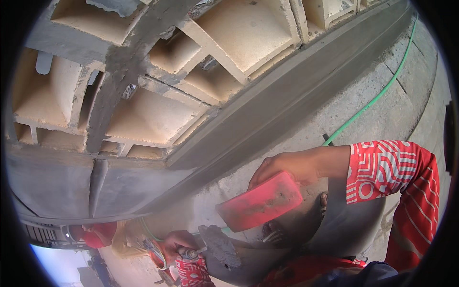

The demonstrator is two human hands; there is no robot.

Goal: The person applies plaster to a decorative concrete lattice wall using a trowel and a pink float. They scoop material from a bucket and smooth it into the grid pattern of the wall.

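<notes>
Below the openwork block wall (129,60), the left hand (179,240) is closed on a trowel (221,246) bearing what looks, through the blur, like grey mortar. To its right, a red float (260,201) is gripped in the right hand (288,165), near the smooth grey band (241,126). This looks like smoothing work; the next move would call for flat, even pressure.

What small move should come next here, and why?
Probably bring the trowel to the red float and pass mortar across: the left hand holds the trowel loaded with grey mortar, while the right hand holds the float, its camera-facing side only smeared.
</notes>
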